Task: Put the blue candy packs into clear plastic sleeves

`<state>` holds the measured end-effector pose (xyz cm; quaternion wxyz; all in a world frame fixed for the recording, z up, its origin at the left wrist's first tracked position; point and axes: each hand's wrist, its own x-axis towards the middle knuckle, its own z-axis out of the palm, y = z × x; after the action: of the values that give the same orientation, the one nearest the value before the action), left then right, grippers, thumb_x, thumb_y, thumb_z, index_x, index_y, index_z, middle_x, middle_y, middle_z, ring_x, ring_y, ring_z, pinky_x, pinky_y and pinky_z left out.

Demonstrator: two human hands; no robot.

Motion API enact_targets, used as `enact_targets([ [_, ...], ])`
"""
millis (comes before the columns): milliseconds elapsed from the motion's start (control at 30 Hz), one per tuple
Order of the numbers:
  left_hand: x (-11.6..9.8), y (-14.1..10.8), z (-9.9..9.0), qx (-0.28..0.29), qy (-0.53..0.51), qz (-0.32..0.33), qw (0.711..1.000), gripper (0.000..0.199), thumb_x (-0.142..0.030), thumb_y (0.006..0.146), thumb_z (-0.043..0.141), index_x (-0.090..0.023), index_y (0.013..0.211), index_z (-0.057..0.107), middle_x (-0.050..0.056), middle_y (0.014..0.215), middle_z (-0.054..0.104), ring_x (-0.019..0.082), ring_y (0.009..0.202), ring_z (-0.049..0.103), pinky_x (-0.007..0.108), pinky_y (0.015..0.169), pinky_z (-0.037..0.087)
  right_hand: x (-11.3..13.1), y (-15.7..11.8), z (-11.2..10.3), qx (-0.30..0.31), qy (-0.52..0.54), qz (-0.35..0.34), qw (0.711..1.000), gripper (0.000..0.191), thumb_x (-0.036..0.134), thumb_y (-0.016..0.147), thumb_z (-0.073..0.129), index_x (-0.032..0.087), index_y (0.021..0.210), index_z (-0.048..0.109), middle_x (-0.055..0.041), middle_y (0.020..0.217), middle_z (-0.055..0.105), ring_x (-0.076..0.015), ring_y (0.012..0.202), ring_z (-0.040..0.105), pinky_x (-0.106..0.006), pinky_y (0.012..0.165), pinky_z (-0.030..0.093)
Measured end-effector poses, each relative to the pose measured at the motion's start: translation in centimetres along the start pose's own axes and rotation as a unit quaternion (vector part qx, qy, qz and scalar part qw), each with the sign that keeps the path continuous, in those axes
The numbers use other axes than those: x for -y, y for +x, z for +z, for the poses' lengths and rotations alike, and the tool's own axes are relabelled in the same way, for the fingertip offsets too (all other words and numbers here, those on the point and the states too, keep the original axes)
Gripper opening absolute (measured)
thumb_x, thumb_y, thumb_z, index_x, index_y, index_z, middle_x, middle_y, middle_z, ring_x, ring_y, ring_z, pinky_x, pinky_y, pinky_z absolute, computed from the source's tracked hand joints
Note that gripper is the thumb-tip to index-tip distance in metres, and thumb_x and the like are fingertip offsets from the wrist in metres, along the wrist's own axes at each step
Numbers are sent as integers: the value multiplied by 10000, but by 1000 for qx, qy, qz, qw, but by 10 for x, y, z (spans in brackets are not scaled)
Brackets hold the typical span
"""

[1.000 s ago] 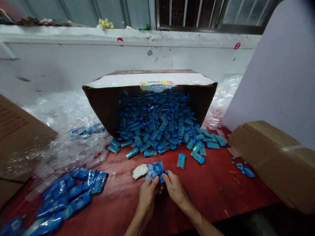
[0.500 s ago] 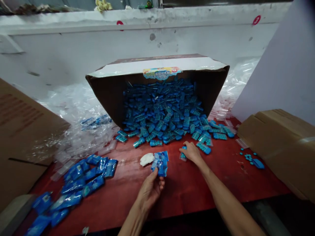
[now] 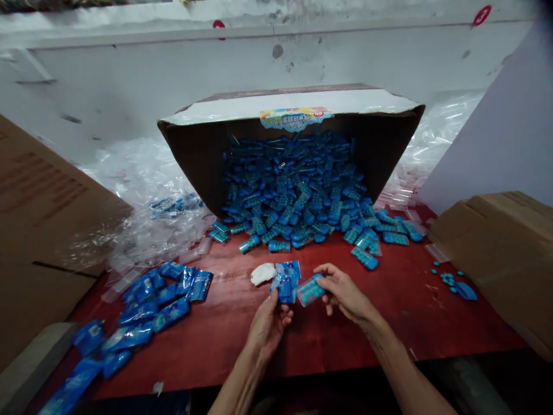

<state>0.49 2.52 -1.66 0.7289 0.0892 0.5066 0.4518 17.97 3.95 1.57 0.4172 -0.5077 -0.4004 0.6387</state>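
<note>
Clear-fronted blue pack, teal pellets inside, pinched by right fingers; left fingers pinch blue sachet.

You have a red tabletop, glossy blue pouches and a white lump. The clear pack shows a pattern of turquoise dots. Your open carton is brown inside, its white edge bearing a yellow, orange and light-blue label.

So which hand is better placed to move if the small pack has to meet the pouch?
Right, probably: the right hand holds the small pack beside the blue pouch, while the left hand grips the pouch's near edge.
</note>
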Motion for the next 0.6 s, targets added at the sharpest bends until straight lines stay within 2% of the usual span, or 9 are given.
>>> enact_targets([
  [167, 0, -3, 0, 28, 25, 39, 999, 293, -404, 628, 638, -147, 650, 500, -26, 451, 530, 89, 421, 525, 174, 403, 391, 7, -4, 4, 16, 28, 26, 999, 296, 296, 654, 565, 178, 891, 434, 62, 663, 491, -48, 428, 474, -169, 298, 447],
  [333, -3, -3, -1, 62, 46, 98, 992, 284, -391, 618, 648, -131, 650, 536, -21, 476, 544, 91, 432, 505, 199, 418, 391, 7, -7, 1, 26, 19, 3, 999, 328, 242, 644, 581, 185, 932, 437, 43, 733, 516, -80, 546, 544, -196, 378, 504],
  [433, -4, -3, -1, 46, 41, 120, 991, 276, -370, 595, 669, -129, 671, 558, -8, 536, 589, 105, 470, 531, 204, 424, 403, 3, -11, 3, 18, 2, -2, 1000, 348, 225, 647, 578, 188, 960, 430, 42, 725, 523, -93, 564, 562, -192, 380, 498],
  [600, -4, -3, -2, 10, 33, 149, 988, 328, -396, 569, 679, -125, 722, 574, 5, 584, 623, 123, 494, 561, 226, 450, 437, -10, -20, 14, -34, -11, -30, 999, 340, 245, 684, 559, 192, 986, 412, 37, 707, 529, -116, 594, 588, -197, 401, 499],
])
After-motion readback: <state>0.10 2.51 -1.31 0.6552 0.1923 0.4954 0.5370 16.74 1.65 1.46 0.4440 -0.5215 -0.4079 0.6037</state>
